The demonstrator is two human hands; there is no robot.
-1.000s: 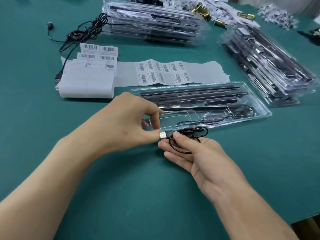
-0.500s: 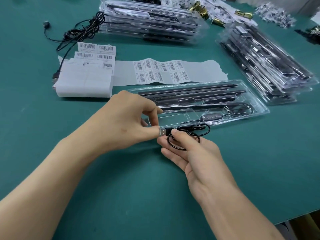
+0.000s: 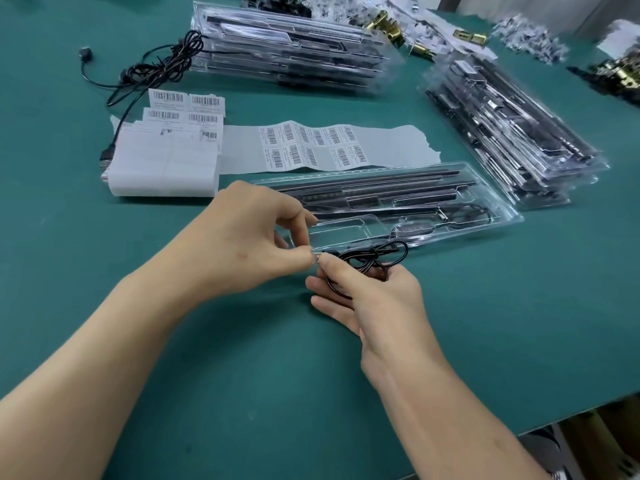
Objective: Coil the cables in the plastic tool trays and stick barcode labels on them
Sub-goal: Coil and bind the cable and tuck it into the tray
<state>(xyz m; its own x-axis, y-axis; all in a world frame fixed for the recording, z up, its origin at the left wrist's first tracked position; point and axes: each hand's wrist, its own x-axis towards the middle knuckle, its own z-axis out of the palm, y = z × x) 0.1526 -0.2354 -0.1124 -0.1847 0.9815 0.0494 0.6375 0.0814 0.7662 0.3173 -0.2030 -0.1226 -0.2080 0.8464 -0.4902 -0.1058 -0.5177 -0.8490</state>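
A clear plastic tool tray point(image 3: 491, 220) with black tools lies on the green table in front of me. Just at its near edge my right hand point(image 3: 374, 299) holds a small coil of black cable point(image 3: 374, 259), thumb on top and the coil resting on the fingers. My left hand point(image 3: 242, 244) pinches the cable's silver USB plug point(image 3: 316, 259) between thumb and forefinger. The two hands touch at the plug. Behind the tray lies a strip of barcode labels point(image 3: 311, 147).
A folded label stack point(image 3: 166, 161) sits at the left, with a loose tangled black cable point(image 3: 156, 67) behind it. Stacks of filled trays stand at the back point(image 3: 294, 46) and right point(image 3: 502, 133). Brass hardware point(image 3: 384, 27) lies at the far edge. The table's front edge point(image 3: 571, 417) runs at lower right.
The hands have stayed together at the tray's near edge. My left thumb and forefinger have closed further over the plug, so less of it shows.
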